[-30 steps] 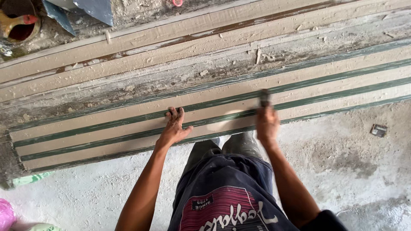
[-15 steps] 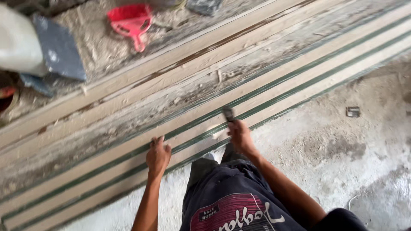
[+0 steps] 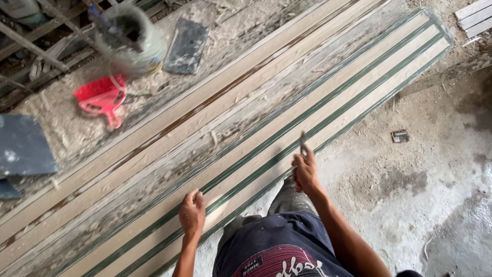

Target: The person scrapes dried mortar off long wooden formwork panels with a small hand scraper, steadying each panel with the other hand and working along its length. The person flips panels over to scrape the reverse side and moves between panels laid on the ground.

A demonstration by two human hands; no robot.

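Observation:
A long pale wooden board with dark green grooves [image 3: 359, 82] lies slantwise on the floor in front of me. My left hand [image 3: 192, 213] rests flat on it, fingers spread, holding nothing. My right hand [image 3: 306, 172] grips a small dark-bladed hand tool [image 3: 303, 140] whose tip touches the board beside a green groove. My legs in dark shorts [image 3: 279, 246] are at the lower middle, close to the board's near edge.
More long pale boards [image 3: 154, 138] lie parallel behind it, amid sawdust. A red plastic scoop [image 3: 100, 100], a blurred bucket [image 3: 130, 38] and dark flat slabs [image 3: 187, 46] sit at the upper left. A small dark block [image 3: 400, 136] lies on the concrete floor at right.
The view has swung, so the boards now run more steeply across the frame. My right hand with the tool sits further right along the board; my left hand stays flat on it.

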